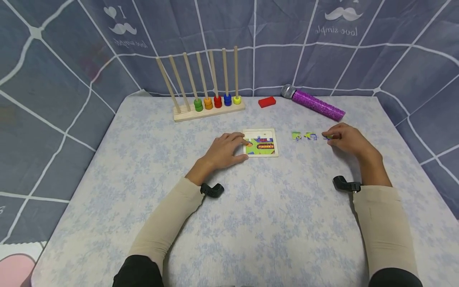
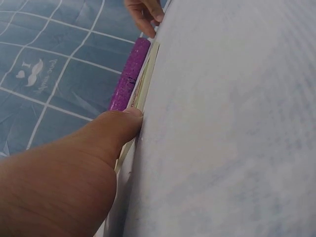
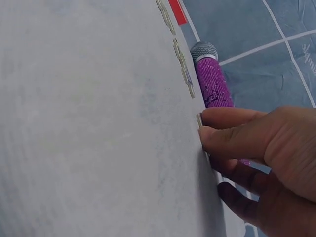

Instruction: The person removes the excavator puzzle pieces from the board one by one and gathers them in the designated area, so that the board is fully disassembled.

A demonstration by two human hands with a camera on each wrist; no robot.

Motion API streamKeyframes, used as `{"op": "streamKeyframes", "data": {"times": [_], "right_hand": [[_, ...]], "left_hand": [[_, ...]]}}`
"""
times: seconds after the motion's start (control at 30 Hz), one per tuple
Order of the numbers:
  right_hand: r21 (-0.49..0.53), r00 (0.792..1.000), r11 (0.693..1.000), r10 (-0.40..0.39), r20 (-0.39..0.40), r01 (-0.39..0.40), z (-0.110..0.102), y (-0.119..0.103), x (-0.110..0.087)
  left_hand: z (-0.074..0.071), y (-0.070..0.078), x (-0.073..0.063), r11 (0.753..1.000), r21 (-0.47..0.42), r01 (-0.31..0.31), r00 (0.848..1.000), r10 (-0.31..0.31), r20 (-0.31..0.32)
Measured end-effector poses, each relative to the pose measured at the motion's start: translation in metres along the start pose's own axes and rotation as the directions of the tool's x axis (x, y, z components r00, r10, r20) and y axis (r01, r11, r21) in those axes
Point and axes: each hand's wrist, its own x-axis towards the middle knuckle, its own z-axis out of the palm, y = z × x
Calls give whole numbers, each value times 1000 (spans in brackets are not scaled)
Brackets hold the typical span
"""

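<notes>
A small jigsaw puzzle board (image 1: pixel 261 146) with a pale wooden frame lies on the table; its colourful picture fills the lower part, and the upper strip is pale. My left hand (image 1: pixel 226 150) grips its left side, fingers over the edge and the thumb (image 2: pixel 129 118) against the near corner. To the right, my right hand (image 1: pixel 347 138) pinches a puzzle piece (image 3: pixel 199 122) between thumb and forefinger, low over the tabletop. Most of that piece is hidden by the fingers. Two more green and blue pieces, a left one (image 1: pixel 296 136) and a middle one (image 1: pixel 310 136), lie in a row beside it.
Behind the board stands a wooden peg rack (image 1: pixel 209 113) with coloured rings on several of its rods. A red block (image 1: pixel 267 102) and a purple glitter microphone (image 1: pixel 317 104) lie along the back edge. Grey-blue checked cloth (image 1: pixel 229 28) hangs behind the table.
</notes>
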Motion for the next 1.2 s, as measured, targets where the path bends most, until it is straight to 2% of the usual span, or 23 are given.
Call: {"op": "streamKeyframes", "data": {"times": [0.3, 0.53, 0.63, 0.73, 0.87, 0.97, 1.07, 1.13, 1.2], "right_hand": [[61, 997, 996, 56, 46, -58, 3, 0, 2], [48, 998, 999, 15, 57, -18, -5, 3, 0], [49, 999, 999, 7, 39, -8, -9, -5, 0], [62, 998, 996, -61, 20, 60, -6, -23, 3], [60, 981, 980, -192, 37, 190, 8, -59, 12], [50, 956, 958, -284, 79, 281, 26, -91, 24], [39, 920, 933, -360, 152, 359, 45, -124, 39], [11, 903, 922, -380, 202, 386, 59, -143, 50], [-31, 895, 920, -372, 246, 391, 71, -159, 59]], "left_hand": [[2, -2, -3, 1000, -3, 12, 1000, -12, 5], [0, -1, -3, 1000, -3, -6, 1000, 6, 5], [-1, -1, -1, 1000, 1, -12, 1000, 12, 0], [-1, -1, 0, 1000, 5, -10, 1000, 10, -3], [-1, 0, 0, 1000, 1, -11, 1000, 11, 2], [0, 0, 0, 1000, -1, -10, 1000, 10, 6], [0, 0, 0, 1000, 8, -7, 1000, 7, 5], [1, -1, 1, 1000, 15, -10, 1000, 10, 3], [1, -2, 1, 1000, 18, -14, 1000, 14, -2]]}}
